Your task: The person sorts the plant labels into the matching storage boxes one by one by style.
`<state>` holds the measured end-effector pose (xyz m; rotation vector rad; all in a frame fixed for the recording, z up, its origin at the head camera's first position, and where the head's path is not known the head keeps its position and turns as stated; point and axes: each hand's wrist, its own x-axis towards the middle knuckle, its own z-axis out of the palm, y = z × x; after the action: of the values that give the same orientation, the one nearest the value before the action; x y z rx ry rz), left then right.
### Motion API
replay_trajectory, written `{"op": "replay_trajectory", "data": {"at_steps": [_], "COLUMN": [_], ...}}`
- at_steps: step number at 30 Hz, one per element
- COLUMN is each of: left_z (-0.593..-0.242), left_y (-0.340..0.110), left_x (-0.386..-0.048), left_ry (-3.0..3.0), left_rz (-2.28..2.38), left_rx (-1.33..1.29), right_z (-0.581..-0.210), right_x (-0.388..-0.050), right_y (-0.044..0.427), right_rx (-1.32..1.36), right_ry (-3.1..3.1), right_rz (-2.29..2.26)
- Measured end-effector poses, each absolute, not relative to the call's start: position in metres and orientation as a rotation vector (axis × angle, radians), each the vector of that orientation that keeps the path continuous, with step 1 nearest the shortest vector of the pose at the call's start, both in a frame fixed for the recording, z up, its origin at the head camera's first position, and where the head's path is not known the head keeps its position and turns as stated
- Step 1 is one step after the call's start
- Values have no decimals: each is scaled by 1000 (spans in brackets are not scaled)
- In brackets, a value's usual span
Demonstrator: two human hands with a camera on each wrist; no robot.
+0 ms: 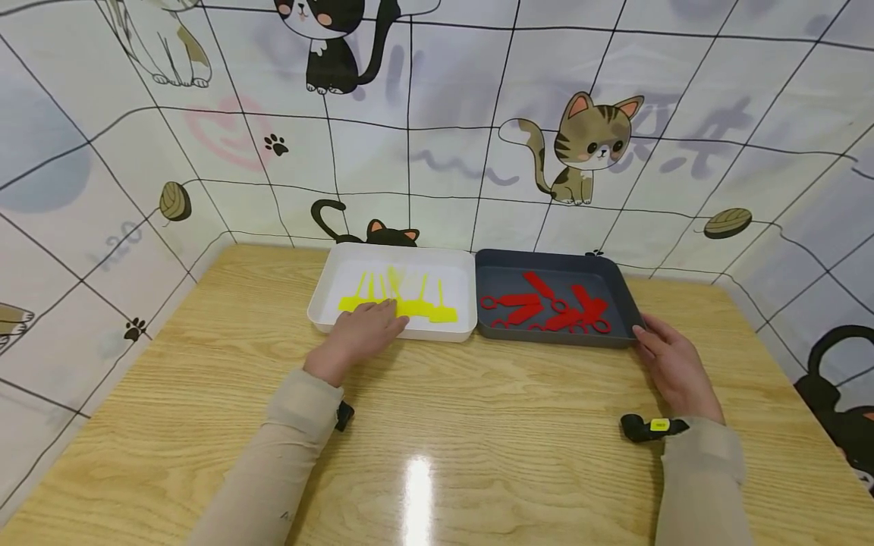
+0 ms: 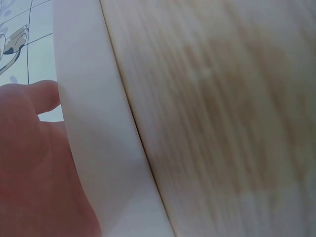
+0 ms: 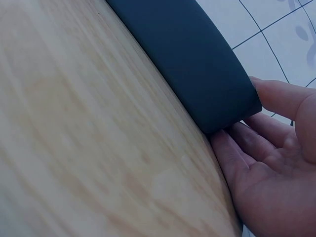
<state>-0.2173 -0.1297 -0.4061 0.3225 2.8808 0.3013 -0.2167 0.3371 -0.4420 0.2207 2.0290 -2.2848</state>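
Note:
My left hand (image 1: 366, 331) reaches over the front wall of a white tray (image 1: 324, 292), its fingers over flat yellow pieces with thin stems (image 1: 440, 312). Those fingertips are partly hidden; in the left wrist view the thumb shows behind the white wall (image 2: 94, 113). At the front right corner of a dark grey tray (image 1: 492, 265), my right hand (image 1: 672, 364) holds on, thumb at the rim and fingers against the corner, as the right wrist view shows. Inside that tray lie several flat red tags with ring ends (image 1: 522, 312), some overlapping.
Both trays stand side by side on a wood-grain table (image 1: 478, 425), near its back edge. Behind and at the sides hangs a white cloth with cat drawings and grid lines (image 1: 451, 167). Dark wrist devices (image 1: 649, 427) sit at the sleeve cuffs.

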Motion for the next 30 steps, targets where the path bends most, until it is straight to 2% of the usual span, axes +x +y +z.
{"op": "replay_trajectory", "data": {"at_steps": [30], "left_z": [-405], "left_y": [-127], "left_x": [-216], "left_ry": [2868], "left_rz": [181], "left_rx": [329], "right_z": [-442], "right_x": [-216], "right_y": [338], "right_rx": [190], "right_ry": [1995], "right_rz": [-2310]}}
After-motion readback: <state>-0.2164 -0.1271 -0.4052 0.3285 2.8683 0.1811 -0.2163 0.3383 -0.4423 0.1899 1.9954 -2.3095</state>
